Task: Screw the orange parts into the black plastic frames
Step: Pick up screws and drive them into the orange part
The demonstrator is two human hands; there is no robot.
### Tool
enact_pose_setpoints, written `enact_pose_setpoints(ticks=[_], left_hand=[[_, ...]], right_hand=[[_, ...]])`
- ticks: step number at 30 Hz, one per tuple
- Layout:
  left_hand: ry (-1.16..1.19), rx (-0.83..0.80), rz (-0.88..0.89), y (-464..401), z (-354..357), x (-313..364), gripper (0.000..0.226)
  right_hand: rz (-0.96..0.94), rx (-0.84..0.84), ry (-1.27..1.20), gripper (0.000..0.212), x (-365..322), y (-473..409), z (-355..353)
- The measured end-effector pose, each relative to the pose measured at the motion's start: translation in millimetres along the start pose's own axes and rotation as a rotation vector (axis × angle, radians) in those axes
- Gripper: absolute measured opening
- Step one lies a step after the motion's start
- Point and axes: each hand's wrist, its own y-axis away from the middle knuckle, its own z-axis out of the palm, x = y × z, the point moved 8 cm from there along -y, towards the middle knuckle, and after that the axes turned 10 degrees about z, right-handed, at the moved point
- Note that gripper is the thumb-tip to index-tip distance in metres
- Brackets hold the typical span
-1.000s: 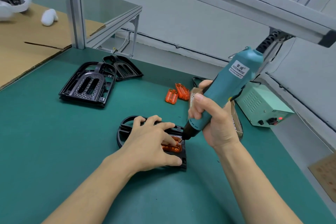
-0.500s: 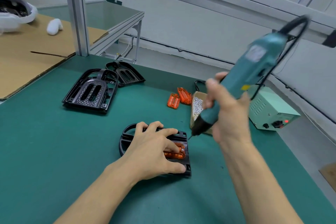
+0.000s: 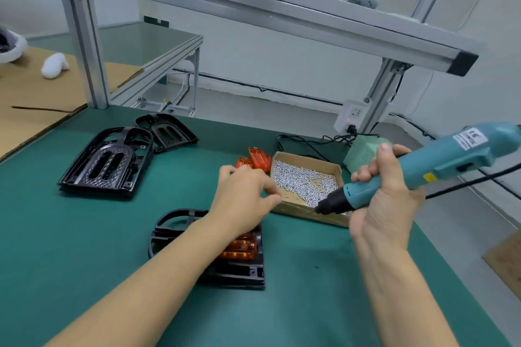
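Mid-job, by my read: one translucent orange plastic part (image 3: 239,248) sits seated in the black plastic frame (image 3: 180,222) lying flat on the green counter (image 3: 84,248), directly under the left forearm & just behind the left hand (image 3: 245,191). Can't tell how many screws are in it; a glint at its right end may be one. The left hand hovers off the frame, fingers loosely curled, thumb and forefinger close together near the edge of the shallow cardboard box of small silver screws (image 3: 306,182), nothing visibly pinched. Looks like it's going for a screw. The right hand (image 3: 386,205) is wrapped round the teal electric screwdriver (image 3: 417,169), tip angled down over the box's near corner, just right of the left fingertips. Left to do, prob.: more screws here, then two loose orange parts (image 3: 255,160) just beyond the left hand, & a stack of black frames (image 3: 110,163) well off to its left, plus another black frame (image 3: 169,129) behind it.
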Motion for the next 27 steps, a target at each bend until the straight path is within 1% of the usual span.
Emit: enact_pose_setpoints(ticks=[4,9,12,15,16,19,22,24,27], left_hand=[[-0.066,-0.066,-0.055,-46.0,30.3,2.6,0.013],[-0.233,-0.218,-0.106,-69.3,69.4,-5.7,0.010],[-0.361,-0.253,-0.109,-76.3,79.5,-7.4,0.008],[-0.435,-0.264,-0.108,-80.1,84.3,-9.2,0.003],[-0.459,-0.265,-0.106,-80.5,85.4,-10.1,0.006],[-0.543,-0.266,-0.080,-82.6,88.6,-10.4,0.029],[-0.597,-0.294,-0.028,-85.4,91.2,-5.1,0.035],[-0.613,-0.332,-0.010,-85.8,94.8,-3.5,0.032],[-0.641,-0.369,0.015,-86.0,96.5,-2.3,0.012]], right_hand=[[0.007,0.070,0.000,0.018,5.1,1.9,-16.3],[0.033,0.079,0.005,0.018,9.2,1.0,-27.3],[0.029,0.073,0.010,0.018,8.9,-1.3,-30.3],[0.035,0.063,0.017,0.017,11.2,-2.3,-30.0],[0.037,0.061,0.020,0.017,12.2,-2.3,-29.6],[0.041,0.058,0.029,0.017,15.6,-2.5,-27.6],[0.045,0.062,0.032,0.017,18.3,-1.8,-26.8],[0.049,0.064,0.035,0.017,19.5,-1.3,-26.2],[0.057,0.065,0.027,0.018,19.8,-0.8,-25.7]])
